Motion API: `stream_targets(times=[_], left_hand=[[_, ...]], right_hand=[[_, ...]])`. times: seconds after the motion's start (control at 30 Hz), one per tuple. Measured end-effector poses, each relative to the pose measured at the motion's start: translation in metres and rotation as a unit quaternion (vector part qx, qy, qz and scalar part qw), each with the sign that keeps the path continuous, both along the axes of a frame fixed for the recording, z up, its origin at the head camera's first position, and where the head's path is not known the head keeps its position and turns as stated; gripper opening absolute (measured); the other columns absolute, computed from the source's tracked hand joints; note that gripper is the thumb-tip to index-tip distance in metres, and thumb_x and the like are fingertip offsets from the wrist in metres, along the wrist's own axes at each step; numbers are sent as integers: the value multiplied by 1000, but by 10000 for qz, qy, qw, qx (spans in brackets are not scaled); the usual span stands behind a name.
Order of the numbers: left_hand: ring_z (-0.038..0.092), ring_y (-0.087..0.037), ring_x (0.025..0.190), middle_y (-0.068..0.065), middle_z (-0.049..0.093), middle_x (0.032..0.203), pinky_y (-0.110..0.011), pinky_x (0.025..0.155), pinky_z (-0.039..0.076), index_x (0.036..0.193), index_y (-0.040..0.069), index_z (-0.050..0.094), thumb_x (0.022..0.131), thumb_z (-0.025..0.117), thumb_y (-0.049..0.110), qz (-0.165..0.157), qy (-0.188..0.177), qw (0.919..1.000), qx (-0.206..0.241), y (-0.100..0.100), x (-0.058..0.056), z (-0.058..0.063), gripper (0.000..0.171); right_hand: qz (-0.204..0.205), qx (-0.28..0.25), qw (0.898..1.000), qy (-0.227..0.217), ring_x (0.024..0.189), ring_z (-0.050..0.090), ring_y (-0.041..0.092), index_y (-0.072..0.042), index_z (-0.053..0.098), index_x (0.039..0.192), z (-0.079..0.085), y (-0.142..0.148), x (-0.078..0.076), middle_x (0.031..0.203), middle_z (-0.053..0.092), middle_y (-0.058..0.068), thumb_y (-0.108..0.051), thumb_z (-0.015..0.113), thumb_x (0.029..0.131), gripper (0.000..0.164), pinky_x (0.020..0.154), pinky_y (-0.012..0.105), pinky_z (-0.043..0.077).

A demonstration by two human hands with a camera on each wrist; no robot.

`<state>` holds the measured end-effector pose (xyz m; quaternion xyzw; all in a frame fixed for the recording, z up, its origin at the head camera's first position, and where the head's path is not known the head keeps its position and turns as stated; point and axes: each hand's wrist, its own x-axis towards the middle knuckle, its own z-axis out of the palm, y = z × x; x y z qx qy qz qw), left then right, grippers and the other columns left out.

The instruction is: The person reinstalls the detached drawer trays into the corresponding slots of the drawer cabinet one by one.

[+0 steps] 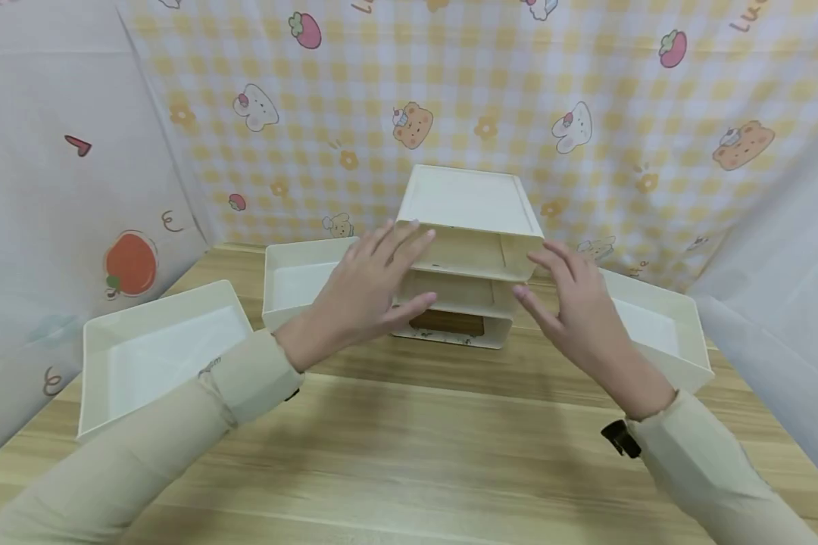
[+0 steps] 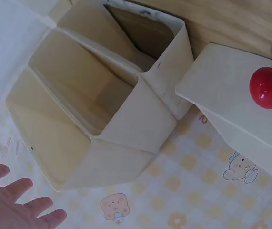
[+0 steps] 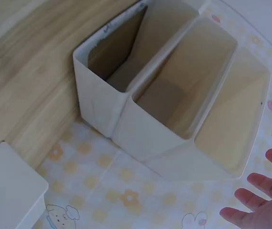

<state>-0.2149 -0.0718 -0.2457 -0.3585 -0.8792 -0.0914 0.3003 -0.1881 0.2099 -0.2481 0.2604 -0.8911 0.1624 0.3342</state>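
A cream cabinet point(image 1: 473, 198) of three stacked compartments, their open fronts facing me, stands against the patterned cloth. The stack looks slightly uneven, its top compartment jutting forward. My left hand point(image 1: 364, 280) is at the cabinet's left side, fingers spread, overlapping its upper left edge in the head view. On the other side, my right hand point(image 1: 579, 310) has its fingers extended near the top compartment's right edge. Neither hand holds anything. In the left wrist view, the fingertips point(image 2: 19, 186) lie beside the top compartment's wall; the right wrist view shows the right fingers point(image 3: 252, 199) similarly placed.
Cream drawers lie around the cabinet on the wooden table point(image 1: 409, 462): one far left point(image 1: 163, 314), one behind my left hand point(image 1: 313, 253), one right point(image 1: 697, 341). A drawer in the left wrist view bears a round red knob point(image 2: 267, 88). White cloth point(image 1: 41, 189) hangs leftward.
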Motion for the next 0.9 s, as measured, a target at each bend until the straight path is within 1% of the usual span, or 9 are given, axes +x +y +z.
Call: stream_targets(times=[0.1,0.2,0.27,0.43,0.53,0.6,0.77,0.83,0.9], left_hand=[[25,-37,138,-10,26,152,-59,104,32,148,18,22,91,43,56,127,-196,9996,163,2,-6,5,72],[24,-34,139,-9,22,153,-57,107,29,149,21,19,91,41,57,222,-431,9981,392,4,-11,10,72],[25,-31,139,-9,22,153,-55,109,27,149,21,19,91,41,56,205,-538,9964,615,5,-16,13,72],[30,-30,136,-11,27,151,-52,108,30,148,17,21,92,44,52,253,-873,9882,1235,6,-29,18,70],[31,-30,135,-10,28,150,-52,107,32,149,17,20,92,43,53,384,-1272,9779,1616,6,-37,22,71],[31,-30,135,-10,29,149,-52,107,32,149,18,20,92,42,54,443,-1556,9682,1908,7,-42,23,71],[30,-28,137,-11,29,149,-50,109,30,148,18,23,91,41,57,591,-2149,9413,2533,7,-56,25,71],[33,-28,135,-11,31,149,-49,108,32,147,17,25,91,42,56,620,-2351,9297,2766,8,-61,26,71],[39,-30,131,-12,34,147,-47,105,36,147,15,27,91,44,55,593,-2567,9153,3047,9,-66,27,70]], right_hand=[[-122,-283,9992,-235,123,37,46,3,47,127,8,1,-7,136,40,24,-27,60,90,49,99,60,33],[-218,-594,9965,-547,126,33,45,3,45,130,15,0,-15,137,38,23,-30,55,93,50,102,61,30],[-234,-757,9948,-634,127,32,44,3,44,131,20,-1,-21,136,38,23,-31,54,94,51,103,60,29],[-392,-1156,9873,-1020,129,32,41,3,42,133,30,-4,-34,137,39,23,-36,50,94,56,107,56,26],[-554,-1342,9798,-1375,129,33,40,2,40,136,35,-6,-41,139,39,22,-41,46,95,60,106,56,26],[-630,-1432,9750,-1579,126,36,40,1,38,138,37,-7,-44,139,38,23,-44,44,95,62,103,56,30],[-754,-1697,9585,-2163,123,41,42,-4,31,144,41,-9,-54,144,33,22,-50,38,95,67,98,55,39],[-798,-1820,9521,-2326,123,42,43,-6,30,144,41,-9,-58,145,33,22,-51,37,95,67,99,55,39],[-846,-1937,9463,-2445,123,43,42,-7,31,144,42,-9,-61,144,35,21,-52,36,95,67,100,54,38]])
